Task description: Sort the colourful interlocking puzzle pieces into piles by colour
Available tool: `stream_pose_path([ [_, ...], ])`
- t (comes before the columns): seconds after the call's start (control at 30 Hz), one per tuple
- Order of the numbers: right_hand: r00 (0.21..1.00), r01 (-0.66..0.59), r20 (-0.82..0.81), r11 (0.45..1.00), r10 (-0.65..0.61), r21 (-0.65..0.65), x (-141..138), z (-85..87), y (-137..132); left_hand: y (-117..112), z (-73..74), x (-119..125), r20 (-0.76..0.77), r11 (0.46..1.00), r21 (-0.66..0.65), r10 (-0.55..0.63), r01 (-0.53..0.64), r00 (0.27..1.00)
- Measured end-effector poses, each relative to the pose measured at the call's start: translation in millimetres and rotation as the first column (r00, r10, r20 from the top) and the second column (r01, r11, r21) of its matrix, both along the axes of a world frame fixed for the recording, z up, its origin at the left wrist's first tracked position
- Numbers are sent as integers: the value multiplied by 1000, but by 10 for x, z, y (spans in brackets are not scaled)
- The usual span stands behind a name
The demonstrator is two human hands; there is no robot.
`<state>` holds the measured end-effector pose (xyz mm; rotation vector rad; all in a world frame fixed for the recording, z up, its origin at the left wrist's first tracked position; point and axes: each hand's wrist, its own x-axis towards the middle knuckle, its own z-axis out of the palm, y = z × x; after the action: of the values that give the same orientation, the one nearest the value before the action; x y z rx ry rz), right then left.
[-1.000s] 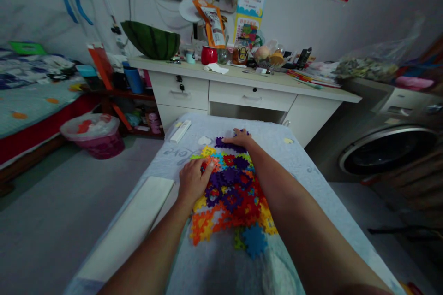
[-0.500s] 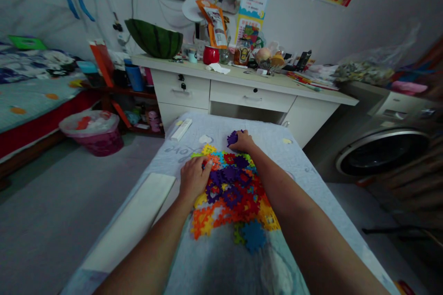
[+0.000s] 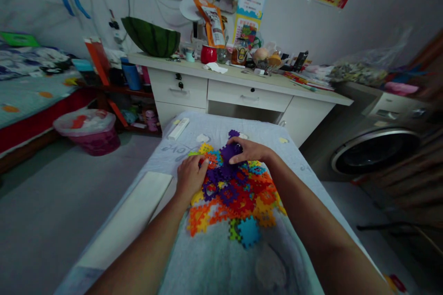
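My right hand [image 3: 253,151] is over the far part of a heap of interlocking plastic tiles [image 3: 244,203], its thumb and fingers on a purple tile [image 3: 227,152]. Another purple tile [image 3: 234,133] lies just beyond the fingertips. On the heap's left edge rests my left hand [image 3: 190,176], fingers curled and thumb towards the tiles; something dark shows between thumb and forefinger, too small to make out. Beside it are an orange tile [image 3: 212,160] and a yellow tile [image 3: 206,148]. Nearest me lies a round blue tile [image 3: 248,231] with a toothed rim.
A pale cloth [image 3: 166,159] covers the table. A white board [image 3: 126,219] lies along its left side, and a small white box [image 3: 179,129] at the far left. Beyond stands a cluttered desk [image 3: 249,94], with a washing machine [image 3: 377,124] to its right.
My right hand has come back towards me from the table's far part to the heap, now on a purple tile. One purple tile stays behind there. My left hand has hardly moved.
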<state>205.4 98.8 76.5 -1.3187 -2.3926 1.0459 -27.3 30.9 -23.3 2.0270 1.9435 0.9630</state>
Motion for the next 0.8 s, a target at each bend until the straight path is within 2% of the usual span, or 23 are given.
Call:
stream_pose_path([
  [0.07,995,-104,-8,994,104,-35,-41,19,28,-1,0,-2,6,1000,1,8,-8,1000],
  [0.13,997,-57,58,997,54,51,-71,-37,166,-2,-2,-4,17,1000,1,9,-9,1000],
  [0.2,977,91,169,971,-129,220,-99,-152,372,-1,-7,-6,24,1000,-1,4,-4,1000],
  [0.27,904,243,256,903,-343,354,-138,-297,584,2,-14,-8,28,1000,-6,0,1,1000],
  [0.33,819,354,298,840,-491,411,-196,-448,756,5,-18,-10,32,1000,-11,2,-2,999],
  [0.4,767,410,325,812,-553,416,-261,-581,874,6,-16,-13,42,1000,-15,1,0,999],
  [0.57,757,383,421,861,-501,335,-315,-737,1018,-4,4,-16,62,1000,-15,-9,10,998],
  [0.8,780,300,435,879,-450,371,-113,-670,980,-15,27,-10,68,1000,-21,-4,5,998],
])
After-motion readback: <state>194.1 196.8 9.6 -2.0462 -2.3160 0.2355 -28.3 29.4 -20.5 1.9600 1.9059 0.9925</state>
